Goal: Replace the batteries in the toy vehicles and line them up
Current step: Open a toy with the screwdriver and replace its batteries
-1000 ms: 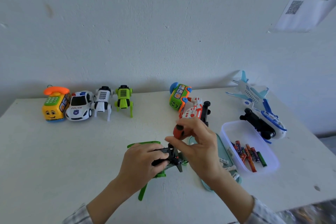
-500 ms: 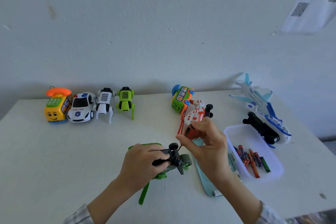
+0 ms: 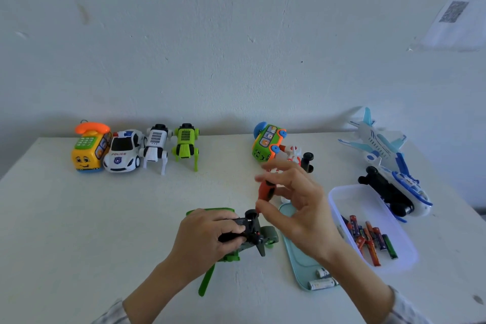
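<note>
Head view. Lower centre: the left hand (image 3: 207,237) grips an upturned green plastic toy vehicle (image 3: 252,234) against the white table (image 3: 79,218). Just above it, the right hand (image 3: 297,208) pinches an orange-handled screwdriver (image 3: 265,191), apparently working the battery-cover screw. Next: seat the tip squarely. Lower right: clear tub of batteries (image 3: 368,239).

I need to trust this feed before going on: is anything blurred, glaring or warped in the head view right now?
Head view: the right hand is slightly motion-blurred at its fingers around the orange screwdriver; the left hand on the green toy is sharper. Light is soft and even, no glare, only a faint shadow band behind the lined-up toys. Wide-angle distortion bends the table edges.
</note>
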Demonstrator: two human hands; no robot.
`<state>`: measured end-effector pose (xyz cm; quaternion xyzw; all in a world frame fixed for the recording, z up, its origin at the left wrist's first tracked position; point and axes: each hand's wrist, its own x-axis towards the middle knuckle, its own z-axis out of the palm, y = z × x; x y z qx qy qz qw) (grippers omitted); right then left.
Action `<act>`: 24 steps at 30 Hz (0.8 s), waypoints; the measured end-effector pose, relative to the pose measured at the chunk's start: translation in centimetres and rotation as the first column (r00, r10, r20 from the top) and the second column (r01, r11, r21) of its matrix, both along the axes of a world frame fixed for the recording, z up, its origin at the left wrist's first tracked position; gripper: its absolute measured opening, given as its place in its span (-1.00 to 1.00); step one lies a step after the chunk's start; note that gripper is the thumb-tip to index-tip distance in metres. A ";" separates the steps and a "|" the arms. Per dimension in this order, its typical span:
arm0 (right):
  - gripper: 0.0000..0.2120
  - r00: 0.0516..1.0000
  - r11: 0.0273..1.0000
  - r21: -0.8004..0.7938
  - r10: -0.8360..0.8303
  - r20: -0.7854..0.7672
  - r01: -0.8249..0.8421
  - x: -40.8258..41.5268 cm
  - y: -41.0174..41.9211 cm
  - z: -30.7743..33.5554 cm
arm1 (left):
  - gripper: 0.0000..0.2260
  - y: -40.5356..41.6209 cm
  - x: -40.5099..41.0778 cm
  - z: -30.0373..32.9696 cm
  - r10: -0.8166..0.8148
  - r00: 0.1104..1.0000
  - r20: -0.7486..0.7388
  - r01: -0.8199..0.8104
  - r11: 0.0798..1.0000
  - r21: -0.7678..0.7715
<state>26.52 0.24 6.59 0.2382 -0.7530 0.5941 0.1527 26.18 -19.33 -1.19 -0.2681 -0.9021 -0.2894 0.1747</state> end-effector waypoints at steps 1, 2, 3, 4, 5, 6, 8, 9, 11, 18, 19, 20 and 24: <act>-0.67 0.998 0.999 -0.016 0.050 0.035 -0.049 0.0 0.0 0.2 | -0.81 0.1 0.0 0.0 0.004 1.000 0.002 -0.004 1.000 0.002; -0.65 0.994 0.996 -0.042 0.083 0.069 -0.080 -0.1 0.0 0.3 | -0.81 0.1 0.0 0.1 0.006 1.000 0.007 -0.006 1.000 0.004; -0.63 0.992 0.994 -0.059 0.095 0.080 -0.090 -0.2 0.0 0.2 | -0.82 0.1 0.0 0.1 0.011 1.000 0.011 -0.011 1.000 0.007; -0.63 0.996 0.996 -0.058 0.074 0.052 -0.071 -0.3 0.0 -0.1 | -0.82 0.1 0.0 0.1 0.015 1.000 0.022 -0.015 1.000 0.014; -0.66 0.999 0.998 -0.046 0.038 -0.008 -0.038 -0.5 0.0 -0.4 | -0.82 0.2 0.0 -0.1 0.022 0.999 0.035 -0.023 0.999 0.025; -0.68 0.998 0.999 -0.040 0.000 -0.067 -0.002 -0.7 -0.1 -0.6 | -0.82 0.1 0.0 -0.2 0.028 0.998 0.050 -0.029 0.999 0.033; -0.72 0.993 0.999 -0.048 -0.020 -0.112 0.014 -0.9 -0.1 -0.9 | -0.82 0.0 0.1 -0.4 0.039 0.997 0.066 -0.040 0.999 0.024; -0.72 0.994 0.999 -0.046 0.012 -0.110 -0.017 -1.1 0.1 -0.9 | -0.81 0.0 0.1 -0.3 0.046 0.997 0.063 -0.047 0.999 0.013; -0.71 0.990 0.992 -0.027 0.124 -0.060 -0.126 -1.2 0.2 -0.6 | -0.80 0.2 0.0 0.0 0.046 0.998 0.046 -0.046 0.999 -0.001; -0.69 0.980 0.988 -0.017 0.153 -0.128 -0.156 -2.4 0.4 -0.7 | -0.81 0.3 -0.3 0.1 0.077 0.993 0.091 -0.079 0.997 0.008; -0.71 0.978 0.990 -0.015 0.137 -0.155 -0.141 -2.5 0.5 -0.7 | -0.81 0.3 -0.3 0.1 0.079 0.992 0.096 -0.079 0.997 -0.004; -0.71 0.978 0.990 -0.014 0.133 -0.163 -0.137 -2.6 0.7 -0.7 | -0.82 0.3 -0.4 0.0 0.084 0.992 0.098 -0.082 0.996 -0.021; -0.65 0.945 0.945 -0.012 0.327 -0.012 -0.327 -2.7 1.3 -0.6 | -0.82 0.5 -0.3 -0.5 0.169 0.983 0.070 -0.162 0.983 -0.089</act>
